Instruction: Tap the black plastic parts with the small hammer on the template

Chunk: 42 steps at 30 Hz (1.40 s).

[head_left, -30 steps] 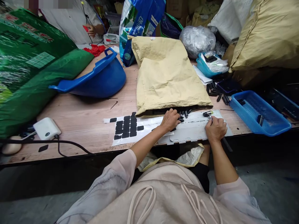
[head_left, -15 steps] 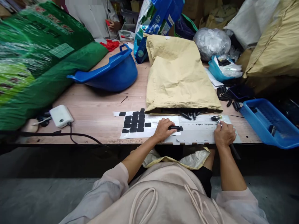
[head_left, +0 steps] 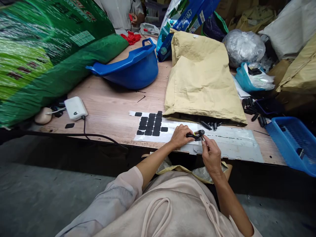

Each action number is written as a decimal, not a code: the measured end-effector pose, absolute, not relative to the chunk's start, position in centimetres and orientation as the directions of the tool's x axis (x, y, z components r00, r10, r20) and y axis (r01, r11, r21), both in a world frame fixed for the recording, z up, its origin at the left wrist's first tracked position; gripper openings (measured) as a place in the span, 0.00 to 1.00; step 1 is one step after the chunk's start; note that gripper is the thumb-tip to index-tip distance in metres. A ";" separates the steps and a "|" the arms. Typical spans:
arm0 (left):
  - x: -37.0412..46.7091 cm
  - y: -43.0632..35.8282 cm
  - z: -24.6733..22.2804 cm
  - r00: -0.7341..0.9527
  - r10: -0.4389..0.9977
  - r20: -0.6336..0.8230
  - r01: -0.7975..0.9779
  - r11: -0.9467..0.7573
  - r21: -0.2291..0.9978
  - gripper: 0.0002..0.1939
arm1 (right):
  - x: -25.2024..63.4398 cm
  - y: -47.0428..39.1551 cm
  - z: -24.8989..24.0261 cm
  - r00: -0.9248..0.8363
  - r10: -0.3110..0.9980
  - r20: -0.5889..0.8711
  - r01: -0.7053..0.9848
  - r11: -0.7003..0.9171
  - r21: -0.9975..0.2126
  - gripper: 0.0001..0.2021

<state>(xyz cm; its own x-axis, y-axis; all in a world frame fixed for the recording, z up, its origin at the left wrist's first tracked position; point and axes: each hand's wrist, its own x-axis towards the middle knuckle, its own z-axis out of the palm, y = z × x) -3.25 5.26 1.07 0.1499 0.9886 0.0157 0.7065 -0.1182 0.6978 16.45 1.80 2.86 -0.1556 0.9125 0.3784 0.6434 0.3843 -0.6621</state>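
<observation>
My left hand [head_left: 181, 136] pinches a slim black piece [head_left: 190, 135] above the white sheet near the table's front edge. Close on its right, my right hand [head_left: 211, 152] grips a small tool with a metal shaft and a black, yellow-banded head [head_left: 199, 132]. That head is at the black piece; whether they touch is hard to tell. Left of my hands, rows of black rounded patches [head_left: 153, 124] lie on the white sheet [head_left: 170, 125]. A grey board [head_left: 237, 141] extends to the right under my right hand. Black parts [head_left: 209, 125] lie at the paper sack's mouth.
Behind my hands lies a large tan paper sack [head_left: 202, 79]. A blue basin [head_left: 133, 70] and green sack [head_left: 61, 49] are at the left, with a white box [head_left: 76, 108] and cable. A blue basket [head_left: 293, 141] stands right. A person's hand [head_left: 134, 19] shows at the back.
My right hand has moved left with the tool, bringing its head to the black piece in my left hand. The view has shifted, and the table's contents appear farther right.
</observation>
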 end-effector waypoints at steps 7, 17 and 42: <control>-3.2 5.3 1.1 0.142 0.990 0.005 0.707 -0.104 0.699 0.10 | 15.5 0.7 3.0 -0.225 0.890 0.396 0.758 0.415 -0.503 0.19; -3.1 5.2 1.5 0.134 0.991 0.014 0.699 -0.104 0.708 0.08 | 16.1 0.6 3.1 -0.167 0.885 0.435 0.801 0.378 -0.464 0.18; -2.9 2.2 1.6 0.299 0.935 0.191 0.674 -0.349 0.652 0.12 | 29.5 9.0 -0.1 0.306 0.856 0.417 0.941 -0.208 -0.266 0.17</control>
<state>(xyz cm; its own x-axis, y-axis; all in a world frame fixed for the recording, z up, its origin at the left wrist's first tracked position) -2.93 2.16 1.59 0.2993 0.9349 0.1909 0.6736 -0.3487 0.6517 29.47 8.97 -0.14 0.3065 0.8559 0.4166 0.9414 -0.2077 -0.2657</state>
